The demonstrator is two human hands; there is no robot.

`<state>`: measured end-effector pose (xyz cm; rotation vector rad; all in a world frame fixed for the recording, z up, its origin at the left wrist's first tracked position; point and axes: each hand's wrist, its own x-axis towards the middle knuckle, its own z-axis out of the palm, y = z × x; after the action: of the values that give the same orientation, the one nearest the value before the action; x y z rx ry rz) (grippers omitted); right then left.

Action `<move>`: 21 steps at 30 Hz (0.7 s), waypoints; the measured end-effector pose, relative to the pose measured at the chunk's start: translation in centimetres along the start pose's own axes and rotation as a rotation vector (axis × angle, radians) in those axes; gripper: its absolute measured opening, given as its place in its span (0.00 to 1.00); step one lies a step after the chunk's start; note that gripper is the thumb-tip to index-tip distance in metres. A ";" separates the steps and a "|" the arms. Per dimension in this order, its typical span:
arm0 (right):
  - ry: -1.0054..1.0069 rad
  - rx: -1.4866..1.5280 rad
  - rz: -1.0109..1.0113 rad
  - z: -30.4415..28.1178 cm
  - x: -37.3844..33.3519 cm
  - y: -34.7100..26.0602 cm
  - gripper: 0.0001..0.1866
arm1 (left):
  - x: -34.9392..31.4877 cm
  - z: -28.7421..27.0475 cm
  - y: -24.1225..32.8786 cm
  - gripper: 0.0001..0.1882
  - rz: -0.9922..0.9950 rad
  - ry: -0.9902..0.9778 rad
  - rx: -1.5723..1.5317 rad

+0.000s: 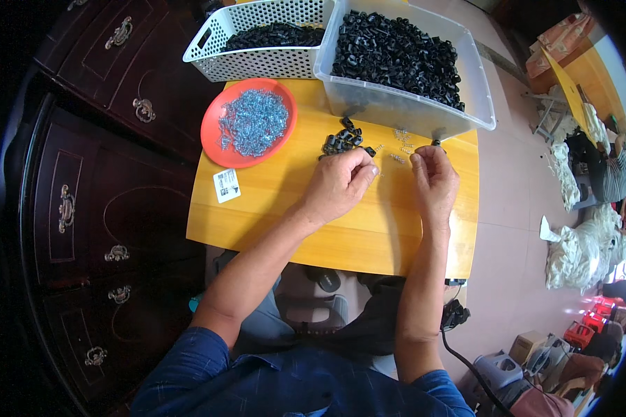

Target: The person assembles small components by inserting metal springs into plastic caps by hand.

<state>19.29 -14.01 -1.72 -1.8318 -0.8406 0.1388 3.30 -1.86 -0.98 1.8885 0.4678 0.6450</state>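
Note:
My left hand [339, 183] is closed, thumb against forefinger, with a small black plastic piece [370, 151] at its fingertips. My right hand [436, 182] is also pinched, and another small black part [435, 142] shows at its fingertips. Both hands are over the yellow wooden table [285, 233], a short way apart. Beyond them and between them lie several small metal springs [398, 158]. A little pile of black plastic pieces [341, 142] rests just past my left hand. Left of it, a red-orange plate [209, 132] carries a heap of small silvery springs [255, 121].
A clear plastic bin [396, 101] full of black pieces stands at the table's far right. Beside it is a white perforated basket [257, 64] with more black parts. A white label card [227, 185] lies below the plate. Dark wooden drawers [97, 208] line the left side.

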 end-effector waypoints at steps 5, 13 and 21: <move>0.050 -0.343 -0.014 -0.5 0.1 0.5 0.06 | 0.0 0.1 -0.1 0.05 -0.018 -0.011 -0.039; 0.036 -0.328 -0.011 -0.6 0.0 0.6 0.07 | -0.1 0.0 -0.1 0.04 -0.025 -0.021 -0.058; -0.074 0.280 0.145 -0.8 -0.3 -1.1 0.06 | -0.1 -0.1 0.1 0.02 -0.023 0.033 -0.084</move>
<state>18.88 -14.59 -0.51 -1.6295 -0.7009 0.3990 3.22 -1.90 -0.84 1.7936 0.4755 0.6713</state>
